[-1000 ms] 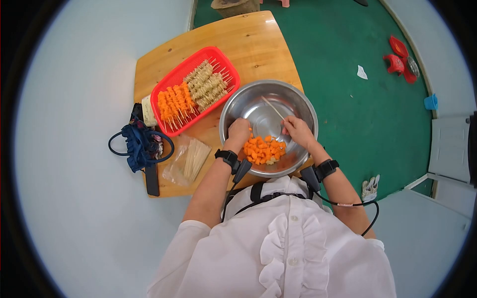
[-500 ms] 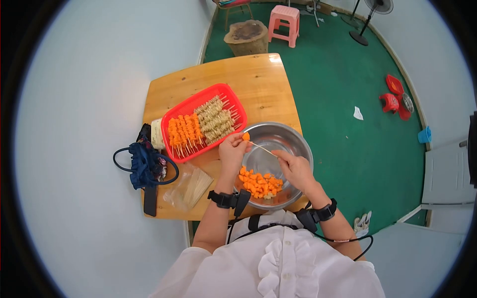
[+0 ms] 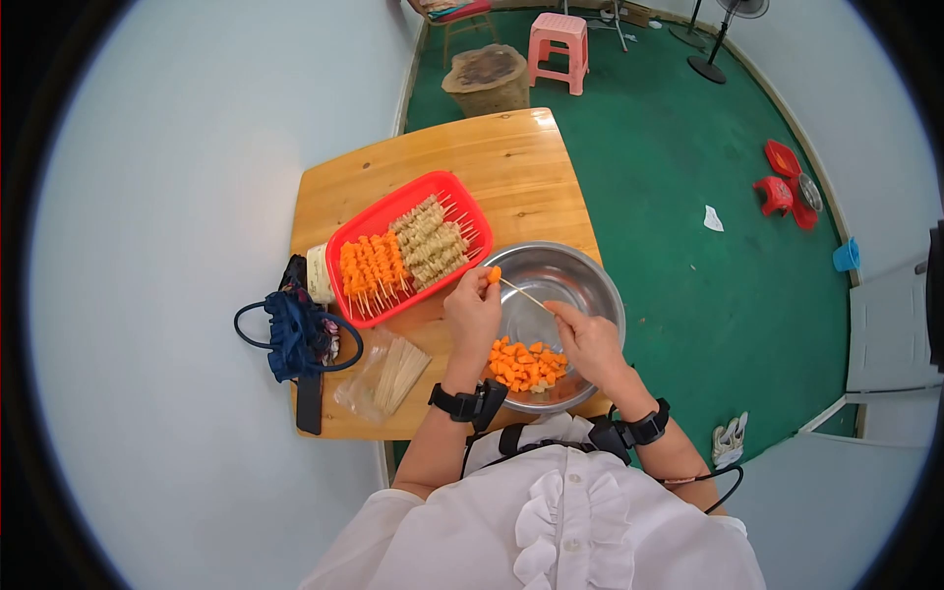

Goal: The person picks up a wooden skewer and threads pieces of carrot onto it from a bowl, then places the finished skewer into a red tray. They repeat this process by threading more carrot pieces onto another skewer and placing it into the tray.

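My left hand [image 3: 472, 313] pinches an orange carrot chunk [image 3: 495, 275] at the far end of a thin wooden skewer [image 3: 526, 296]. Closed around the skewer's other end is my right hand [image 3: 592, 346]. Both hands are over a steel bowl [image 3: 614, 295], the left one by its left rim. Down in the bowl lies a heap of cut carrot chunks [image 3: 526, 366], with a few paler bits at its lower edge. Beyond my left hand, a red plastic basket [image 3: 440, 181] holds filled skewers: orange ones [image 3: 372, 265] on the left and pale beige ones [image 3: 433, 241] on the right.
Bare skewers [image 3: 401, 372] lie in a plastic bag on the wooden table [image 3: 521, 157]. At the table's left edge are a blue handbag [image 3: 295, 334] and a dark phone [image 3: 309, 405]. A tree stump [image 3: 488, 79] and a pink stool [image 3: 559, 49] stand beyond.
The whole view has shifted slightly. Both hands keep their grip, with the carrot chunk still at the skewer's end and little visible movement between them.
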Motion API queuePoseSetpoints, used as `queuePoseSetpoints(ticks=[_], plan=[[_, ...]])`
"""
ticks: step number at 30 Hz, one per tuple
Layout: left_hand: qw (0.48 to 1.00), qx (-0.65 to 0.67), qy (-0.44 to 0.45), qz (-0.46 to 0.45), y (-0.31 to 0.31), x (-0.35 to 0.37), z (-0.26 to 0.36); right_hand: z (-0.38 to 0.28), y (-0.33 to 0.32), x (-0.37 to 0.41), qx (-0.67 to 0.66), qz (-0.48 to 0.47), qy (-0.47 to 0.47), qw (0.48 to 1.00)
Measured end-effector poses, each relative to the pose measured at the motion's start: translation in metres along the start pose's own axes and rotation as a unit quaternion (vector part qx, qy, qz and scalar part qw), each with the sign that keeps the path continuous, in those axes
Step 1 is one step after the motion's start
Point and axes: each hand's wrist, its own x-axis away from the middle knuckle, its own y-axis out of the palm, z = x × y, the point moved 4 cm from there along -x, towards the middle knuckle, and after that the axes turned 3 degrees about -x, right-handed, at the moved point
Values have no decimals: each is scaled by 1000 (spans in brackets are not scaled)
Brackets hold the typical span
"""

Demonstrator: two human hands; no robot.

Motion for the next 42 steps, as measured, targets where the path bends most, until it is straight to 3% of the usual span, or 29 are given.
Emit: queuePoseSetpoints(ticks=[7,10,11,13,16,19,22,25,26,27,28,31,34,37,38,39,40,42], plan=[[991,-66,113,7,-5,2,26,-9,-10,3,10,-16,19,1000],[990,-41,135,-9,-7,2,34,-12,-15,5,-39,-18,23,999],[991,-31,130,-20,-6,-2,32,-5,-11,2,-119,-31,44,991],[991,-6,127,-39,-8,0,35,-1,-8,4,-272,-51,79,958],[987,11,157,-25,-9,4,40,-9,-16,11,-442,-142,276,842],[988,5,156,-19,-10,5,45,-8,-13,13,-531,-158,315,771],[984,-10,175,-11,-14,8,57,-12,-17,16,-560,-162,320,747],[981,-34,193,-2,-15,7,57,-10,-15,11,-509,-147,313,788],[981,-26,194,1,-16,7,58,-10,-21,6,-349,-72,185,916],[981,-19,195,4,-15,8,59,-16,-24,6,-168,9,46,985],[980,-12,197,7,-16,10,61,-28,-28,10,24,90,-96,991],[990,36,134,-11,-17,8,60,-44,-31,11,180,94,-164,965],[987,49,152,3,-18,4,61,-48,-34,6,187,110,-183,959],[981,34,188,26,-22,4,67,-40,-25,8,-38,90,-100,990],[980,15,198,21,-23,5,71,-30,-21,5,-252,8,41,967],[978,-4,208,17,-26,6,78,-28,-18,4,-447,-76,179,873],[976,-23,217,12,-29,8,83,-30,-12,8,-610,-153,304,715],[972,-27,233,3,-27,13,89,-29,-14,5,-626,-160,294,704]])
